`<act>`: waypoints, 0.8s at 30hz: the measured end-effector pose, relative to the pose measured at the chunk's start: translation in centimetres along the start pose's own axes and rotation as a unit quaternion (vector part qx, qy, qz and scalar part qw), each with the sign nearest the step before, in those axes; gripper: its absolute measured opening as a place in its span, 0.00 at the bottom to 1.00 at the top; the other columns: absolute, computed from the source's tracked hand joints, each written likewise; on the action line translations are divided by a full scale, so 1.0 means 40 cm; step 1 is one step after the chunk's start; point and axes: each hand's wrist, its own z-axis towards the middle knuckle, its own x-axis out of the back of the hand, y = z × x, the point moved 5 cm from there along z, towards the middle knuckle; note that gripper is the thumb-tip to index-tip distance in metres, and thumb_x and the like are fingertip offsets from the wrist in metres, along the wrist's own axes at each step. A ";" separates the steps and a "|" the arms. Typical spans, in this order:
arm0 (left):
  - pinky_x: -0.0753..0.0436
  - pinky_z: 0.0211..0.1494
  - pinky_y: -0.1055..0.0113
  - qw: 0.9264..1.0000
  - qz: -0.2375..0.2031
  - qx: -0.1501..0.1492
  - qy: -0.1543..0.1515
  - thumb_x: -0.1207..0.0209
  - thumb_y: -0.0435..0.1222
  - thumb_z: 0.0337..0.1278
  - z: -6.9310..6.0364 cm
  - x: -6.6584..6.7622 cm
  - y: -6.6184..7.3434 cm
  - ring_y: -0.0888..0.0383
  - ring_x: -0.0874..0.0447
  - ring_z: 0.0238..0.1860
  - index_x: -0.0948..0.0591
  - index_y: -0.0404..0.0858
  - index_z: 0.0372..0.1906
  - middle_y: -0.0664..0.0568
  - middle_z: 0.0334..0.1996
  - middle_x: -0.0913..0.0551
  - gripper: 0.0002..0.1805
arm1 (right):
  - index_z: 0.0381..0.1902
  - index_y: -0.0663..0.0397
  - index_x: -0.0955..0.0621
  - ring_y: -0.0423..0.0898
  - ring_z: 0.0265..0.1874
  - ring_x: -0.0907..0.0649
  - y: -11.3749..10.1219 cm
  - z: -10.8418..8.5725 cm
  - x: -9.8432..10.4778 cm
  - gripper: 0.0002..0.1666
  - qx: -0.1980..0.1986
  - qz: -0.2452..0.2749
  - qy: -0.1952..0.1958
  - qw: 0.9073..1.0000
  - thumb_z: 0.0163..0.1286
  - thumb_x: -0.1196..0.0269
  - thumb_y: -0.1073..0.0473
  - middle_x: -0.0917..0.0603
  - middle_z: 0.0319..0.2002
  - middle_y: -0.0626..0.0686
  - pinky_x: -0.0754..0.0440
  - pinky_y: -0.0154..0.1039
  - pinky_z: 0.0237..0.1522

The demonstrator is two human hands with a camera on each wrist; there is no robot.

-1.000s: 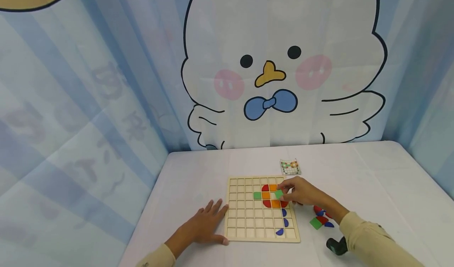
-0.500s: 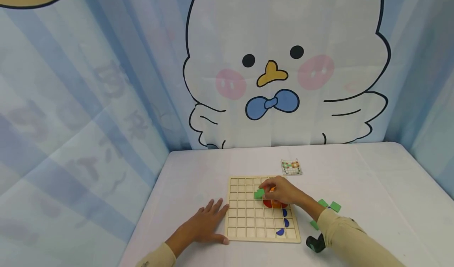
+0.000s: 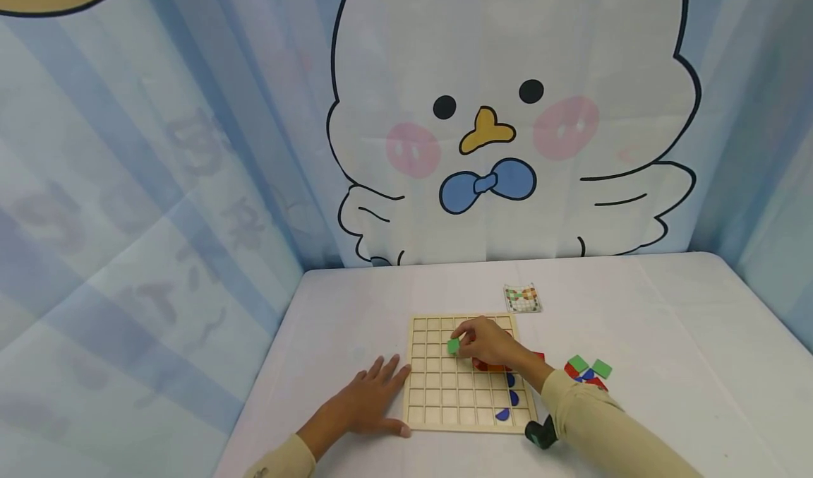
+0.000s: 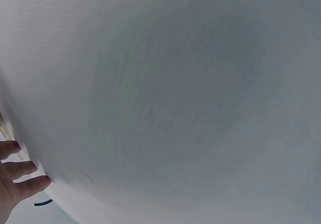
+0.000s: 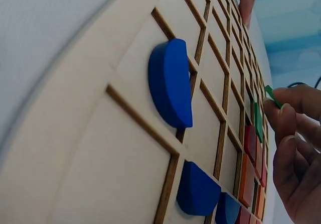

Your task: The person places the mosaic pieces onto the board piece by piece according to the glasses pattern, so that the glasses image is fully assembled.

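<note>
While the right hand [image 3: 485, 342] pinches a green square tile [image 3: 454, 347], the left hand [image 3: 376, 399] lies spread left of the gridded board [image 3: 432, 397]. The right-wrist view alone shows a seated green tile [image 5: 258, 121]

You're in what looks like a curtained booth — cartoon-printed cloth [image 3: 406, 47] hangs left, ahead and right of your white table [image 3: 356, 308].

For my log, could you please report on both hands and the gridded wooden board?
Right hand pinching thin green square tile above gridded wooden board. Left hand spread at board's left edge. Nothing visibly blocking tile.
</note>
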 end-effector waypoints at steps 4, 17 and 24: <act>0.31 0.70 0.39 1.000 -0.002 0.002 -0.001 0.48 0.78 0.45 -0.001 0.000 0.001 0.37 0.47 0.79 0.47 0.51 0.81 0.45 0.81 0.49 0.61 | 0.49 0.64 0.16 0.41 0.19 0.20 -0.005 0.009 -0.008 0.16 0.005 -0.027 0.012 1.000 0.62 0.30 0.66 0.16 0.27 0.49 0.22 0.35 0.24; 0.31 0.70 0.39 1.000 -0.001 0.003 -0.002 0.48 0.78 0.45 -0.002 0.004 0.002 0.37 0.47 0.79 0.47 0.51 0.81 0.45 0.81 0.49 0.61 | 0.41 0.51 0.13 0.38 0.24 0.23 -0.025 0.024 -0.029 0.12 -0.006 -0.169 0.053 0.984 0.59 0.26 0.60 0.18 0.25 0.41 0.26 0.37 0.29; 0.32 0.70 0.39 1.000 -0.003 0.002 -0.006 0.48 0.78 0.45 -0.001 0.007 0.002 0.37 0.48 0.79 0.48 0.51 0.81 0.44 0.81 0.49 0.61 | 0.38 0.49 0.13 0.38 0.24 0.23 -0.030 0.030 -0.031 0.10 -0.025 -0.185 0.053 0.981 0.57 0.24 0.59 0.19 0.24 0.41 0.25 0.37 0.29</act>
